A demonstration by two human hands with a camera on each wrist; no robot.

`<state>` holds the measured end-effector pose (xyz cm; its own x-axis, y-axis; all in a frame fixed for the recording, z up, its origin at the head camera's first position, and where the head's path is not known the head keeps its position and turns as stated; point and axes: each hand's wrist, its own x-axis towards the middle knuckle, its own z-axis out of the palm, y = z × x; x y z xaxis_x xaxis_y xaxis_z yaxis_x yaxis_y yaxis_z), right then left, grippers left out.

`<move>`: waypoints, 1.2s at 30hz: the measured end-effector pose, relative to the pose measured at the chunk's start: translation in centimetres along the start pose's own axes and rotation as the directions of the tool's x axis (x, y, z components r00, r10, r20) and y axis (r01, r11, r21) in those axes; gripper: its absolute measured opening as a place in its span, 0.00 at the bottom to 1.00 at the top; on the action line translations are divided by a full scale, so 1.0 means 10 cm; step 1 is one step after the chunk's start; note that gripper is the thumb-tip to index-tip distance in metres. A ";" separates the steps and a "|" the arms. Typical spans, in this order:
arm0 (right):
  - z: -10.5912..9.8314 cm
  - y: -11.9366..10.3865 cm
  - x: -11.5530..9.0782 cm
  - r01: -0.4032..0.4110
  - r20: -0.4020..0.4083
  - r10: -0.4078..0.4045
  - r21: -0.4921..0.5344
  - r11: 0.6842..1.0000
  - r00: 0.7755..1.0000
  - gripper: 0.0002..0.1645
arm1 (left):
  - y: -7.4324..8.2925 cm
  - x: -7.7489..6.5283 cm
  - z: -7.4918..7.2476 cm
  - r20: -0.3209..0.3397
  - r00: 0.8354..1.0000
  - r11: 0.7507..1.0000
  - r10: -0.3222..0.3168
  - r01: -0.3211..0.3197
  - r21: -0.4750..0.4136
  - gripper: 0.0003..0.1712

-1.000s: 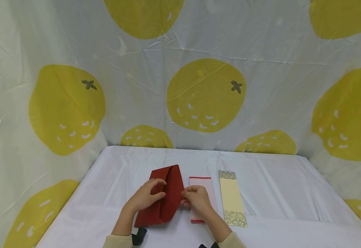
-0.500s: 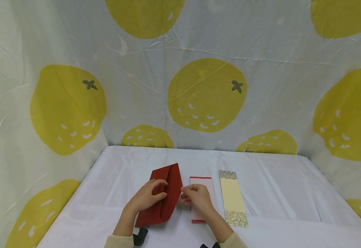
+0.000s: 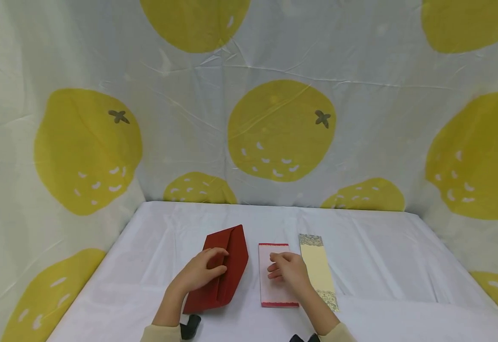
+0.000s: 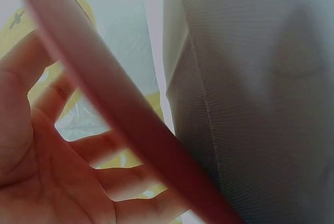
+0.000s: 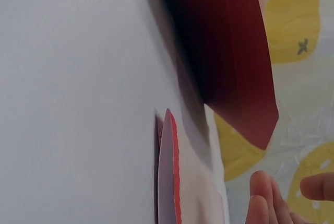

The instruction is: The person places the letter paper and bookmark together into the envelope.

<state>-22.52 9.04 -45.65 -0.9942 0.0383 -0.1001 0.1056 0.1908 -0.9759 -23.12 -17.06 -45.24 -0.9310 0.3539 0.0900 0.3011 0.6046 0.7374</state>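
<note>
My left hand [image 3: 202,270] grips a red envelope [image 3: 237,266] at its body, fingers curled over it. The envelope stands tilted, its pointed flap out to the right. In the left wrist view, a reddish edge [image 4: 120,98] crosses in front of the fingers. My right hand [image 3: 291,273] hovers over a pale pink slip [image 3: 266,285] with red scalloped ends, fingers loosely bent, holding nothing. Its thumb and fingers stand apart in the right wrist view, where the pink slip [image 5: 201,187] shows raised as if folded.
Right of the pink slip lies a cream slip [image 3: 317,266] with patterned ends, partly behind my right hand. A white cloth covers the table [image 3: 381,266]. Lemon-printed cloth [image 3: 180,118] hangs at the back and both sides.
My right hand has moved right, away from the envelope flap and over the pink slip. The flap's edge has shifted slightly left; my left hand keeps its hold.
</note>
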 end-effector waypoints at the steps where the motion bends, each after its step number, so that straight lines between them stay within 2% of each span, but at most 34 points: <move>1: -0.03 0.01 0.00 -0.003 -0.011 0.003 -0.002 1.000 1.000 0.20 | 0.00 0.00 0.00 0.001 1.000 1.000 0.001 -0.001 -0.002 0.19; 10: -0.26 0.10 0.03 -0.006 -0.085 0.004 -0.022 1.000 0.996 0.17 | 0.01 0.00 0.00 0.005 1.000 1.000 -0.008 0.008 -0.004 0.19; 18: -0.44 0.17 0.08 -0.005 -0.122 -0.012 -0.138 0.990 0.992 0.12 | 0.03 -0.01 0.00 0.014 1.000 1.000 -0.013 0.013 0.007 0.19; 26: -0.50 0.23 0.12 -0.026 -0.133 -0.020 -0.337 0.941 0.991 0.08 | 0.04 0.00 0.00 0.020 1.000 1.000 -0.014 0.014 0.004 0.19; 36: -0.44 0.25 0.12 -0.013 -0.114 -0.042 -0.446 0.895 0.993 0.09 | 0.04 -0.01 0.01 0.018 1.000 1.000 -0.025 0.025 0.010 0.19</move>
<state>-23.36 13.85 -47.32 -0.9892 0.1418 -0.0363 0.1159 0.6079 -0.7855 -22.94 -16.80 -45.02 -0.9344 0.3513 0.0594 0.2799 0.6204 0.7326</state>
